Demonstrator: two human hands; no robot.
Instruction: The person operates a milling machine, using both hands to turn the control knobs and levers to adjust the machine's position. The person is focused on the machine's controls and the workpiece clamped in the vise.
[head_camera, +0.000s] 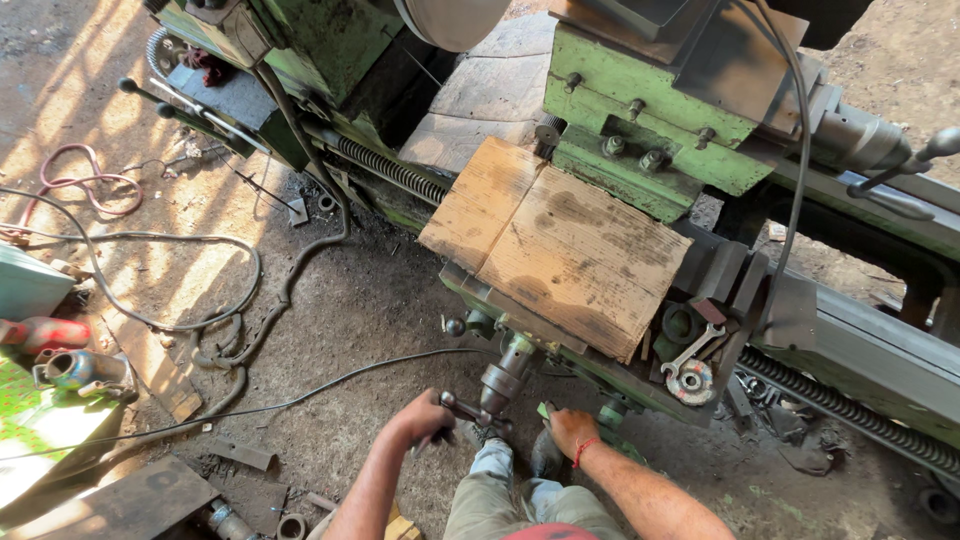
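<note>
- Green paint covers the big lathe (650, 130); a worn wooden board (560, 250) lies on its carriage.
- The left hand (425, 418) has its fingers closed around the crank handle (468, 410) under the carriage front.
- The right hand (570, 430) rests on a small green lever (545, 410); I cannot tell how tight the fingers are.
- A wrench (690, 352) lies unused beside the board.
- The work seems at an early stage: nothing is mounted near the hands and no cutting shows.
</note>
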